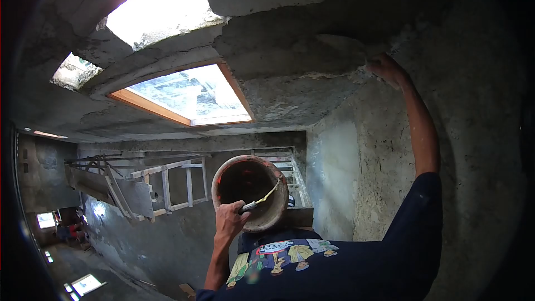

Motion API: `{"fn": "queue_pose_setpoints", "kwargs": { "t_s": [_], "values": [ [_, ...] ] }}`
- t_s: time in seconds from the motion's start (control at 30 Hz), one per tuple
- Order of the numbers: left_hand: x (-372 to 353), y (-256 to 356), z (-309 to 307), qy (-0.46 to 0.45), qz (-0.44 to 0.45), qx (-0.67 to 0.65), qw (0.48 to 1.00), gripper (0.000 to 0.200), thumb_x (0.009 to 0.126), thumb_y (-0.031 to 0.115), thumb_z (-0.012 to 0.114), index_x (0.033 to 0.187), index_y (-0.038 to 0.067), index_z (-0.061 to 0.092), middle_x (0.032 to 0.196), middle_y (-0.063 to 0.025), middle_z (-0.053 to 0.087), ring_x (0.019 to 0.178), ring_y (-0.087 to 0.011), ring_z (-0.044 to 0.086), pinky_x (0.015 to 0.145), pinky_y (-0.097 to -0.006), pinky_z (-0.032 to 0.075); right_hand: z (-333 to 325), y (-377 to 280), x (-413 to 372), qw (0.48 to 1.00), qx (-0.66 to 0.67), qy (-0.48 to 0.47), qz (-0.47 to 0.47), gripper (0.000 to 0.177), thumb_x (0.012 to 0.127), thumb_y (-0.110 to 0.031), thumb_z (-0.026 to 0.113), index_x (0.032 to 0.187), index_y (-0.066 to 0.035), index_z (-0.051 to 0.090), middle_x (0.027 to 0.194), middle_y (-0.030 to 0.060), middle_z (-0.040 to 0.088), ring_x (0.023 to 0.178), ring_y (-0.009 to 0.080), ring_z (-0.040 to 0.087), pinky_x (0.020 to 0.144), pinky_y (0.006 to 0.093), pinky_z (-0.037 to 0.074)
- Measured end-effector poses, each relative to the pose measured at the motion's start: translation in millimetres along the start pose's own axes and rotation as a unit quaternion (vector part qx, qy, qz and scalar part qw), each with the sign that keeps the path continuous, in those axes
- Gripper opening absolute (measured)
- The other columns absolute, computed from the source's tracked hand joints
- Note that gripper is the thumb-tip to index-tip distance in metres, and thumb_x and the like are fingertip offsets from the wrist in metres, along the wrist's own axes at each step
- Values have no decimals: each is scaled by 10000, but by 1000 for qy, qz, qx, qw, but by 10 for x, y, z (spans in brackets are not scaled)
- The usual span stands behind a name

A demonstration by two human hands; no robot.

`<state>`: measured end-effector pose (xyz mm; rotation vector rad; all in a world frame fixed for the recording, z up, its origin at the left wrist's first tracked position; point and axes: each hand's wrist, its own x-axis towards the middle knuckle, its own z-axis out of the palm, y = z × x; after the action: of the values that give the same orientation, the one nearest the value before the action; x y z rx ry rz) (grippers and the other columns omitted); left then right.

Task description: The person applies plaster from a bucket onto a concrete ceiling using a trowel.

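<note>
My left hand [229,221] is closed at the near rim of a round, mortar-smeared bucket [273,214], in front of my body. It grips the grey-and-dark handle of a trowel-like hand tool [253,205], whose thin, yellowish shank lies across the bucket's mouth; no blade can be made out. The bucket's inside is dark, with reddish patches. At upper right, my right arm reaches up and my right hand [385,71] is at the rough grey plaster wall [334,56], fingers curled. What they hold, if anything, is hidden. Darker, damp-looking plaster spreads above that hand.
A wood-framed window [192,97] lies left of the right hand, with a bright opening [167,8] beyond it. A wooden scaffold or ladder frame [167,187] stands below left. Far off at lower left is a person in red [74,231].
</note>
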<state>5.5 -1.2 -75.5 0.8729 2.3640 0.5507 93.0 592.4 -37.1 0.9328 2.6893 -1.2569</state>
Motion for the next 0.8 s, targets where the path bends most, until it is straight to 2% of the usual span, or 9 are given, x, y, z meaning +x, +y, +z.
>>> {"fn": "queue_pose_setpoints", "kwargs": {
  "t_s": [0.03,0.07,0.1,0.17,0.2,0.33,0.43,0.57,0.8],
  "values": [
    [-8,-4,4,3,-1,-4,1000,201,678,178,731,749,31,613,651,-177,594,650,-349,607,603,-414,456,26,33,-48,998,21,51,-9,362,770,-264,708,1002,7,646,789,68,645,706,141,608,655,317,487],
    [-8,-14,7,4,-2,-7,1000,201,678,178,731,749,31,613,651,-177,594,650,-349,607,603,-414,456,6,22,-50,998,6,-14,68,444,764,-261,720,1098,12,614,921,122,663,861,173,620,779,319,485],
    [-4,-24,12,3,0,-1,1000,203,678,179,732,748,31,612,649,-176,593,648,-351,606,600,-417,455,22,103,-25,998,3,-14,68,444,764,-261,720,1098,12,614,921,122,663,861,173,620,779,319,485],
    [3,-29,25,3,-1,3,1000,205,678,180,733,748,31,611,648,-176,592,646,-352,605,597,-419,453,176,401,113,978,-170,27,-121,490,764,-249,724,1144,28,588,1044,184,652,987,222,619,845,331,477],
    [6,-31,22,5,4,4,1000,209,677,183,735,748,31,609,645,-176,590,646,-354,603,594,-422,452,265,463,173,963,-241,38,-115,531,777,-285,707,1197,6,564,1107,209,629,1045,286,611,885,366,472],
    [17,-24,32,6,-2,2,1000,216,675,190,739,743,34,605,638,-173,586,645,-355,602,590,-427,451,699,156,276,917,-372,76,-122,511,814,-353,644,1230,-70,560,1134,217,608,1068,366,576,906,445,462],
    [12,-15,43,11,0,3,1000,212,675,192,739,738,40,605,639,-169,589,646,-354,603,590,-425,455,971,88,466,861,-461,148,-155,521,813,-343,649,1247,-78,536,1189,196,581,1071,347,576,886,457,472],
    [-10,-20,44,21,0,4,1000,209,674,192,738,734,44,604,639,-166,591,647,-354,603,589,-426,456,947,-30,710,901,-408,113,-99,481,810,-337,655,1203,-75,563,1048,187,642,937,365,625,795,462,500],
    [-10,-53,80,26,0,-1,1000,213,674,187,736,735,38,597,629,-166,582,643,-357,599,588,-433,451,751,-310,550,914,-361,136,-124,433,794,-325,675,1128,-54,620,1028,200,649,963,363,621,824,446,499]
  ]
}}
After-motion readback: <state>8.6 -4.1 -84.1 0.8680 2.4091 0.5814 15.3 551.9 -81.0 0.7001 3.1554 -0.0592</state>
